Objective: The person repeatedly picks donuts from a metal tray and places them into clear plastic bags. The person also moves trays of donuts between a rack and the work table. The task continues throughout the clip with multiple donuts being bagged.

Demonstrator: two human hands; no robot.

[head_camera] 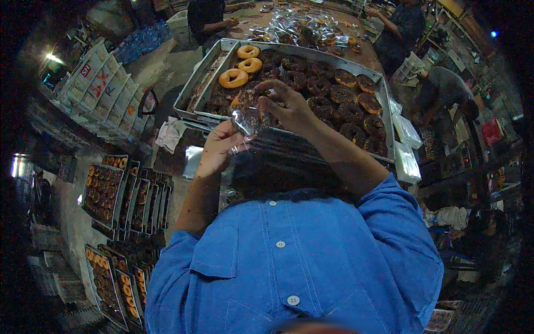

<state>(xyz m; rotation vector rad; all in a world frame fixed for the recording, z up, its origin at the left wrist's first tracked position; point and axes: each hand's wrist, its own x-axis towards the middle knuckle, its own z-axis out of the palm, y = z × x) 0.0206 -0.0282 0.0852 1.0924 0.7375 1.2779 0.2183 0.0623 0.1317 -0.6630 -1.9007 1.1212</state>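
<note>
My left hand (pixel 223 144) grips a clear plastic bag (pixel 245 125) by its lower end. A chocolate-coated donut (pixel 249 102) is at the bag's mouth, partly inside it. The fingers of my right hand (pixel 283 104) reach to the donut's upper right side; whether they pinch it is unclear. Both hands are over the near side of a metal tray (pixel 389 121) that holds rows of chocolate-topped donuts (pixel 342 94). Plain golden donuts (pixel 233 78) lie at the tray's left part, behind my hands.
Stacks of clear bags (pixel 406 156) lie right of the tray. Wrapped donuts (pixel 306 29) are heaped on the table behind. Racks of donut trays (pixel 104 192) and white crates (pixel 102 92) stand at left. Co-workers (pixel 400 37) are across and at right. A cloth (pixel 170 134) lies near the tray's left corner.
</note>
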